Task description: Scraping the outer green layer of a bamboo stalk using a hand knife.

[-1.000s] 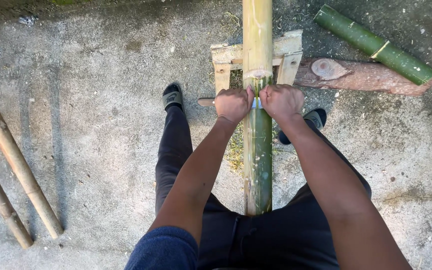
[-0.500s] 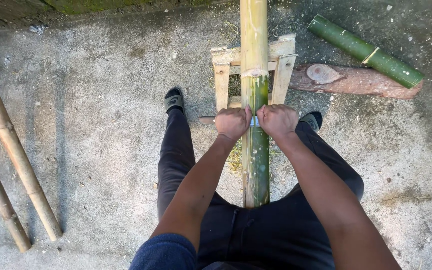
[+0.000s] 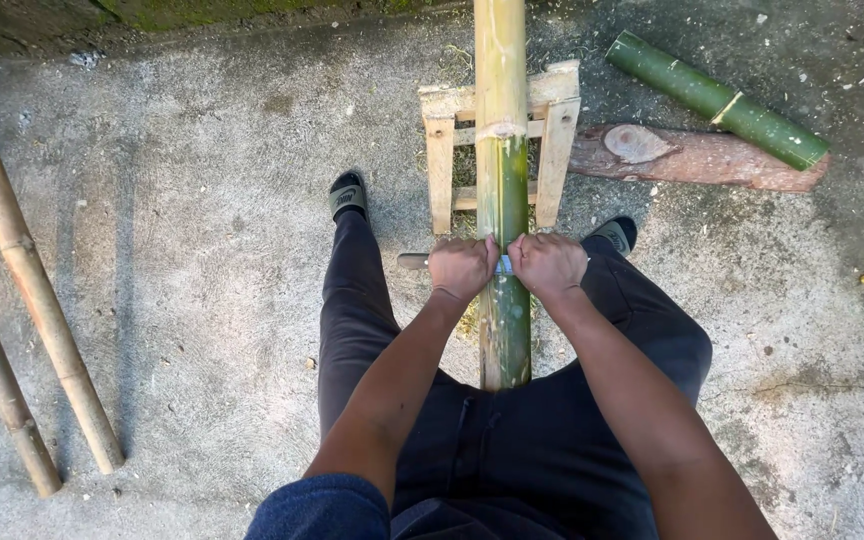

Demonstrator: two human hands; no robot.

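While the bamboo pole (image 3: 501,150) lies across a wooden stool (image 3: 557,130) between the legs, left hand (image 3: 462,267) and right hand (image 3: 549,264) each close around a blade (image 3: 504,264) laid crosswise on it.

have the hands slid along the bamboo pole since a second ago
Yes. Both hands have come down the bamboo pole toward the person, farther from the wooden stand.
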